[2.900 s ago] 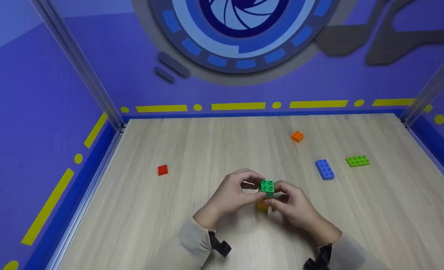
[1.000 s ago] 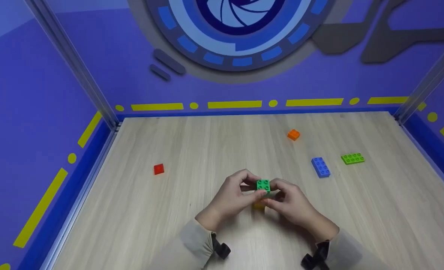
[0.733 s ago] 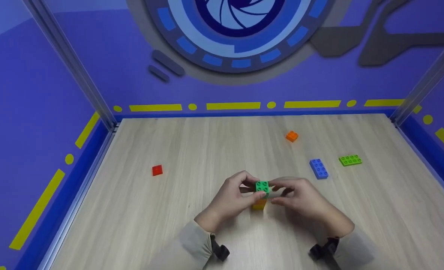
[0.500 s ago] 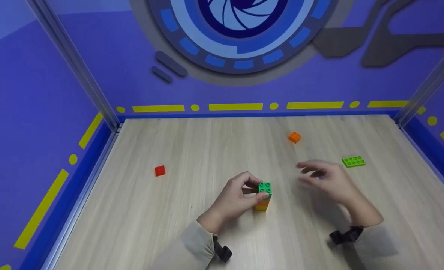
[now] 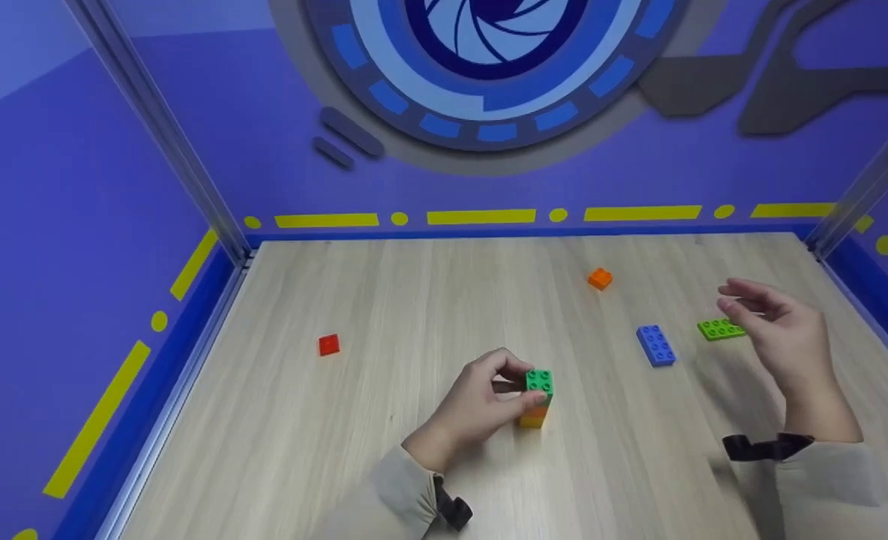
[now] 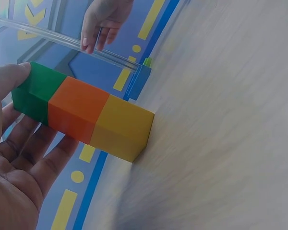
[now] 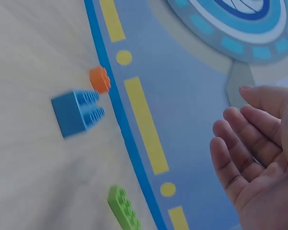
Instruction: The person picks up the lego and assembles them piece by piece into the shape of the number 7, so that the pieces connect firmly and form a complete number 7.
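My left hand pinches the green brick at the top of a small upright stack, thumb on one side and fingers on the other. Below the green brick come an orange brick and a yellow brick, joined in one column standing on the table. My right hand hovers with loosely bent fingers and nothing in them. Under its fingertips lies a flat lime-green brick, partly covered by the thumb in the head view. Left of that is a blue brick with two rows of studs.
A small orange brick lies near the back of the wooden table. Off to the left is a flat red piece. Blue-purple panels wall in the back and both sides.
My right hand has let go of the stack and swung right, past the blue brick, to over the lime-green brick. My left hand keeps its hold on the stack.
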{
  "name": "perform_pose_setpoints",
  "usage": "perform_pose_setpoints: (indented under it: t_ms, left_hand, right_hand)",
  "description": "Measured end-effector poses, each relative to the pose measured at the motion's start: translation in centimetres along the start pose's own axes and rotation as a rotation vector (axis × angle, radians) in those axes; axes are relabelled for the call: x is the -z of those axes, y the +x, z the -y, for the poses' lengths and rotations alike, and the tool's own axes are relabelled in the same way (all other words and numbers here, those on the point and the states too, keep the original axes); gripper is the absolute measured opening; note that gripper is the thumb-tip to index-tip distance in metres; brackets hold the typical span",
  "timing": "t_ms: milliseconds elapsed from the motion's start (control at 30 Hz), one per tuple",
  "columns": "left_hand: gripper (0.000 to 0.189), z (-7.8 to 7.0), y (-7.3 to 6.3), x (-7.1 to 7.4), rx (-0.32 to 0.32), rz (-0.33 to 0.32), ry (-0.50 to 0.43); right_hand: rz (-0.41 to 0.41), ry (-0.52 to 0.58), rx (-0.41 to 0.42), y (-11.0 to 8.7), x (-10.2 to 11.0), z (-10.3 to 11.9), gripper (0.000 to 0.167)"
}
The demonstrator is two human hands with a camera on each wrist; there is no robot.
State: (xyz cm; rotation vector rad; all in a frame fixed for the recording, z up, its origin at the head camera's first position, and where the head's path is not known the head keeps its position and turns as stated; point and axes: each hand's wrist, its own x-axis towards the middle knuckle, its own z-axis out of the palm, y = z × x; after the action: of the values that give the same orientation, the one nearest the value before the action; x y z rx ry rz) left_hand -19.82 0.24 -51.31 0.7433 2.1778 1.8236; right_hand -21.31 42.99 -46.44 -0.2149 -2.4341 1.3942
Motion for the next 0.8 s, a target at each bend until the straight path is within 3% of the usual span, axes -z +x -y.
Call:
perform_pose_setpoints:
  t_ms: [200,400,633,800]
  left_hand:
    - [0.026,0.1,0.0,0.1,0.006,0.002,-0.005]
    - [0.027,0.0,0.0,0.1,0.004,0.010,-0.003]
    - [0.027,0.1,0.1,0.1,-0.003,0.012,-0.006]
    - [0.027,0.3,0.2,-0.1,0.009,0.004,-0.021]
  right_hand:
    - [-0.056,0.207,-0.065,0.5,1.3,-1.3,0.029]
    - [-0.113,0.467,-0.189,0.7,1.8,-2.8,0.025]
    - [-0.117,0.456,-0.288,1.0,1.8,-4.3,0.032]
    - [-0.067,0.346,-0.335,1.4,1.8,-5.6,0.049]
